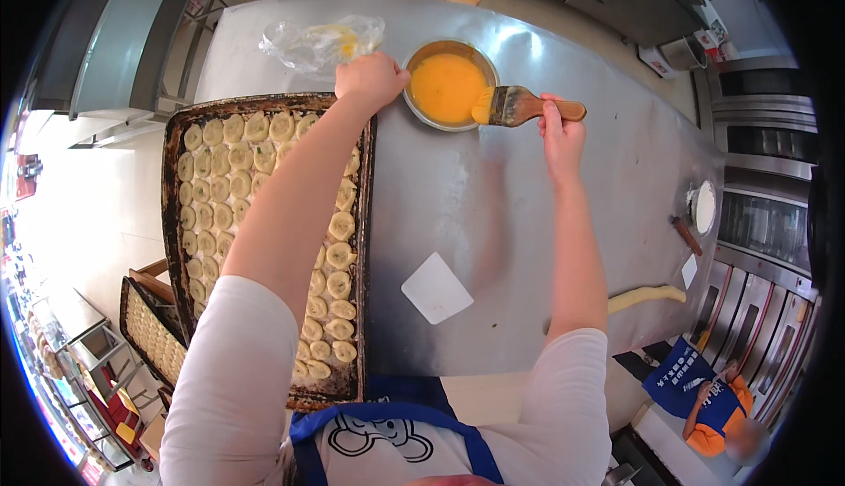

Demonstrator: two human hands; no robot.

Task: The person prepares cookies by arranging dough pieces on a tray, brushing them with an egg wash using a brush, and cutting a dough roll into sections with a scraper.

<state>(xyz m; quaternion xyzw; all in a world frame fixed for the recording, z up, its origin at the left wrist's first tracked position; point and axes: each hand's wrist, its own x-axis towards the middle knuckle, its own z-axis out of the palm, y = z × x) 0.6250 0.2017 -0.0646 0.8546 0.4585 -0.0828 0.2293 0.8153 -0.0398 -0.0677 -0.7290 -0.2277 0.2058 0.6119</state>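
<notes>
My right hand (561,131) grips the wooden handle of a flat pastry brush (518,105). Its bristles are coated yellow and rest at the right rim of a round metal bowl (417,113). Inside the bowl is an orange-yellow liquid (449,86) that looks like beaten egg. At the bowl's left rim, my left hand (373,80) has its fingers curled against the edge, pinching it. Below my left forearm lies a dark, worn baking tray (367,235) with rows of small round dough pieces (239,156), some flecked green. My forearm hides part of them.
A crumpled clear plastic bag (323,40) lies beyond my left hand. On the steel table (422,189) are a white dough scraper (437,288), a dough strip (647,298) and a bowl of white powder (705,207). Another filled tray (148,327) stands lower left. A person (703,393) in a blue apron is at lower right.
</notes>
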